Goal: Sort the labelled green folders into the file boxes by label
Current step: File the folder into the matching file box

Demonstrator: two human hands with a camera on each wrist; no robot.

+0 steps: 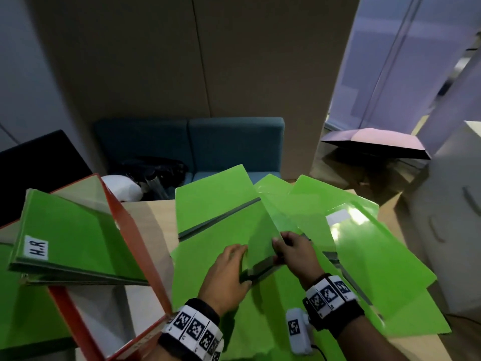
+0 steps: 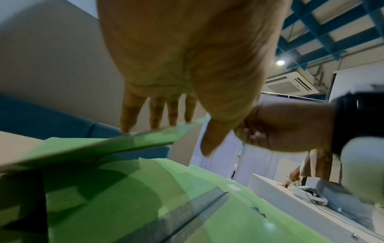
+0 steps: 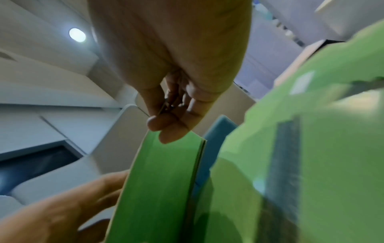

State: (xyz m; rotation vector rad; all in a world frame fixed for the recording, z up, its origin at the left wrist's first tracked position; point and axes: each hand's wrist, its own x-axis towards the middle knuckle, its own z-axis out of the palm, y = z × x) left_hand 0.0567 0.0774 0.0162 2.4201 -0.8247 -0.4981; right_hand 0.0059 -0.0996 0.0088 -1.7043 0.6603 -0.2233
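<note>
A green folder [image 1: 260,230] stands tilted up over a heap of green folders [image 1: 369,256] spread on the table [image 1: 153,217]. My right hand [image 1: 289,246] pinches its upper edge between thumb and fingers, plain in the right wrist view [image 3: 166,126]. The straight fingers of my left hand [image 1: 229,261] lie against its left cover, near the dark spine. In the left wrist view those fingers [image 2: 155,115] pass behind the folder's edge [image 2: 104,148]. At the left a red file box [image 1: 125,230] holds green folders [image 1: 73,235], one labelled "H.R" [image 1: 36,249].
One spread folder carries a white label [image 1: 338,217], too bright to read. A blue sofa [image 1: 234,142] with a black bag [image 1: 153,173] stands behind the table. A white cabinet [image 1: 455,204] is close on the right, a pink umbrella [image 1: 372,142] beyond it.
</note>
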